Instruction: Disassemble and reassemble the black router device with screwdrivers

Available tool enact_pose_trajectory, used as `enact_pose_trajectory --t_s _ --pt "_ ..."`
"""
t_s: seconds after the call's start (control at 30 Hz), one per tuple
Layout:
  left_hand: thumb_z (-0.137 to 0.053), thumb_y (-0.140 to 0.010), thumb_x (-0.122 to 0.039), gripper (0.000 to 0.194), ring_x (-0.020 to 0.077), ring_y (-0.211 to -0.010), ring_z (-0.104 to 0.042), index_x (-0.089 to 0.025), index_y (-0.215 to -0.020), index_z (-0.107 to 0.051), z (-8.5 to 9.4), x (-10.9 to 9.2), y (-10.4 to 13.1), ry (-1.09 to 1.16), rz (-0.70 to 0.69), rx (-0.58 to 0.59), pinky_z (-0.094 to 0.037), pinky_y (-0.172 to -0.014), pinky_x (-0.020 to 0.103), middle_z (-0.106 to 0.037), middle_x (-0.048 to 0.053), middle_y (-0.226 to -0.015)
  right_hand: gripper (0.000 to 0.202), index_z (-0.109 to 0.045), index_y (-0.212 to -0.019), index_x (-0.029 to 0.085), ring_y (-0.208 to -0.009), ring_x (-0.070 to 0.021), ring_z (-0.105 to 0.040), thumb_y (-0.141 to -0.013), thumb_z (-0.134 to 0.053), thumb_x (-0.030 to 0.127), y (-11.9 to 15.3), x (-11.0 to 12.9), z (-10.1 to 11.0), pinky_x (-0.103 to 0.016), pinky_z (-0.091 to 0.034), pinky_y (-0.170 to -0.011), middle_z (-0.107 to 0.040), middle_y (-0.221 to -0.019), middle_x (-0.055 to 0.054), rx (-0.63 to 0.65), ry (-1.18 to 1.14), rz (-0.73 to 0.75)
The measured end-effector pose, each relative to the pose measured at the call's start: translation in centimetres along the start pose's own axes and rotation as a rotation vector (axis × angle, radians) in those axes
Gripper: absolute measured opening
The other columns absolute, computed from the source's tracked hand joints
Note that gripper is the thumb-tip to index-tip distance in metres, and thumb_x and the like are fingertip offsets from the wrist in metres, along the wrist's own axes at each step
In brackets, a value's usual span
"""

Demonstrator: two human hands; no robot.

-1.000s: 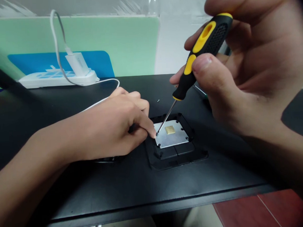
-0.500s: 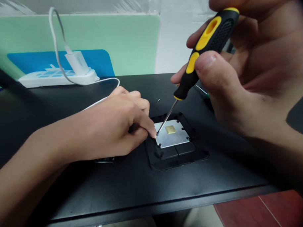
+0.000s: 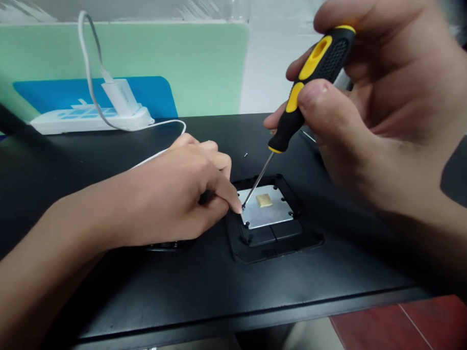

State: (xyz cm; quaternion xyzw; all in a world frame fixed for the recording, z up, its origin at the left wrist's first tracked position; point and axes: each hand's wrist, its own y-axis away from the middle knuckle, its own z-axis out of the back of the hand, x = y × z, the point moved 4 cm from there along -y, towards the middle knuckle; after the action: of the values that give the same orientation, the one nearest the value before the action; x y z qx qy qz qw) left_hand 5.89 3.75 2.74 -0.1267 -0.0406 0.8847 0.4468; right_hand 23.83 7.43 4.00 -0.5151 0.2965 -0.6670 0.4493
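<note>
A black plastic cover (image 3: 276,250) lies on the dark table, with a silver metal plate (image 3: 271,214) in it. On the plate sits a yellowish square pad (image 3: 264,200). My right hand (image 3: 372,88) is closed round the black and yellow handle of a screwdriver (image 3: 310,75). Its thin shaft slants down to a dark screw at the plate's left edge. My left hand (image 3: 191,186) has its fingers bent, with a fingertip against the cover's left side beside the screwdriver tip. Whatever lies between those fingers is too small or hidden to name.
A small loose screw (image 3: 245,155) lies behind the cover. A white power strip (image 3: 89,120) with a charger (image 3: 119,97) and cable stands at the back left. A dark object partly shows under my left hand. The table's front edge (image 3: 239,325) runs below.
My right hand and the top of the screwdriver handle have shifted slightly left and down. The tip stays at the same screw, and my left hand has hardly moved.
</note>
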Motion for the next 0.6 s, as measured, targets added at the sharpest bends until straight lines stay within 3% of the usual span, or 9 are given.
enact_pose_trajectory --t_s 0.13,0.2,0.27,0.37,0.53,0.6 --pt "-0.049 -0.090 -0.016 0.036 0.0186 -0.075 -0.054 -0.035 -0.091 -0.079 0.0 0.1 0.0 0.023 -0.003 -0.012 -0.034 -0.082 0.039 -0.064 -0.003 -0.076 0.026 -0.058 -0.116 0.030 -0.110 -0.0152 -0.058 -0.093 -0.063 0.021 -0.5 1.3 -0.1 -0.024 -0.066 -0.072 -0.051 -0.123 0.000 0.059 0.020 0.016" --pt "-0.049 -0.089 -0.017 0.035 0.0195 -0.077 -0.056 -0.035 -0.089 -0.079 0.0 0.3 -0.1 0.028 0.003 -0.013 -0.035 -0.083 0.040 -0.065 -0.003 -0.077 0.022 -0.060 -0.109 0.028 -0.114 -0.0172 -0.056 -0.090 -0.068 0.036 -0.8 2.3 -0.4 -0.027 -0.066 -0.075 -0.052 -0.121 0.000 0.090 -0.009 -0.069" --pt "-0.050 -0.089 -0.018 0.033 0.0211 -0.081 -0.058 -0.034 -0.085 -0.079 -0.2 0.7 -0.1 0.007 0.009 -0.014 -0.038 -0.086 0.041 -0.066 -0.002 -0.079 0.035 -0.062 -0.104 0.026 -0.106 -0.0179 -0.057 -0.086 -0.065 0.056 -1.1 3.5 -0.6 -0.029 -0.066 -0.071 -0.055 -0.117 0.001 0.094 -0.074 -0.048" --pt "-0.049 -0.088 -0.020 0.031 0.0233 -0.088 -0.061 -0.032 -0.082 -0.077 -0.2 1.0 -0.1 -0.040 0.016 -0.037 -0.040 -0.093 0.043 -0.069 -0.001 -0.086 0.051 -0.063 -0.103 0.025 -0.110 -0.0209 -0.060 -0.084 -0.056 0.072 -1.4 4.2 -0.7 -0.035 -0.066 -0.078 -0.060 -0.111 0.002 0.087 -0.131 -0.036" --pt "-0.048 -0.086 -0.021 0.027 0.0266 -0.105 -0.063 -0.027 -0.091 -0.074 0.2 0.8 -0.1 -0.056 0.044 -0.088 -0.040 -0.102 0.048 -0.071 0.001 -0.102 0.055 -0.063 -0.105 0.027 -0.120 -0.0249 -0.063 -0.084 -0.051 0.077 -2.0 4.0 -1.8 -0.032 -0.066 -0.081 -0.062 -0.118 0.005 0.243 -0.195 0.065" --pt "-0.049 -0.086 -0.021 0.025 0.0281 -0.112 -0.062 -0.026 -0.094 -0.072 0.2 0.6 -0.2 -0.049 0.083 -0.078 -0.039 -0.106 0.050 -0.071 0.002 -0.110 0.054 -0.063 -0.105 0.027 -0.117 -0.0213 -0.067 -0.086 -0.048 0.076 -2.3 4.5 -2.0 -0.026 -0.064 -0.075 -0.061 -0.119 0.006 0.161 -0.222 0.190"
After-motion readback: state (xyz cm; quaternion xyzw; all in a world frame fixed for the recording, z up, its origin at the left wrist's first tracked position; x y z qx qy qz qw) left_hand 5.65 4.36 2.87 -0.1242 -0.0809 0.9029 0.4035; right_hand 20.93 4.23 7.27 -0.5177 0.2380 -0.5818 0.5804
